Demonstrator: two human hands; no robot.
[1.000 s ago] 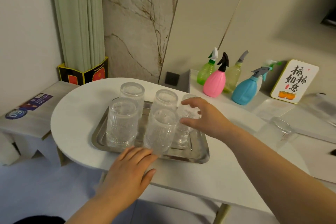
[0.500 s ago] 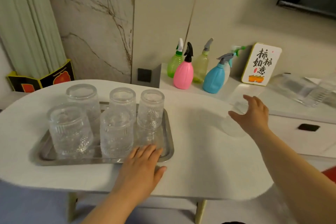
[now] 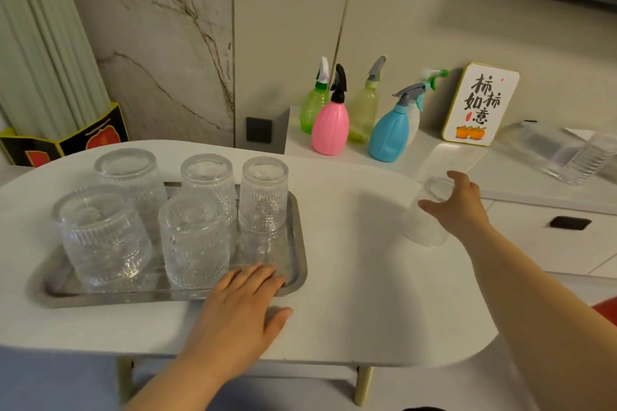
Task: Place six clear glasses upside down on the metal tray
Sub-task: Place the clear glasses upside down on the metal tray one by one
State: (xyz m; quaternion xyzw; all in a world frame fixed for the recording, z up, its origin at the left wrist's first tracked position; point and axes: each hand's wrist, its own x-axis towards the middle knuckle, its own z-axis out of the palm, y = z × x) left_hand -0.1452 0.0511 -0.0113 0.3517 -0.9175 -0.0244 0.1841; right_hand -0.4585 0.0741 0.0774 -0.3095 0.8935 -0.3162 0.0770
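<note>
The left hand lies flat, fingers spread, on the table with its fingertips on the near right rim of the metal tray. Five glasses stand upside down on it. Farther right, the right hand curls loosely around a sixth glass. Far right, a sign bears Chinese characters.
</note>
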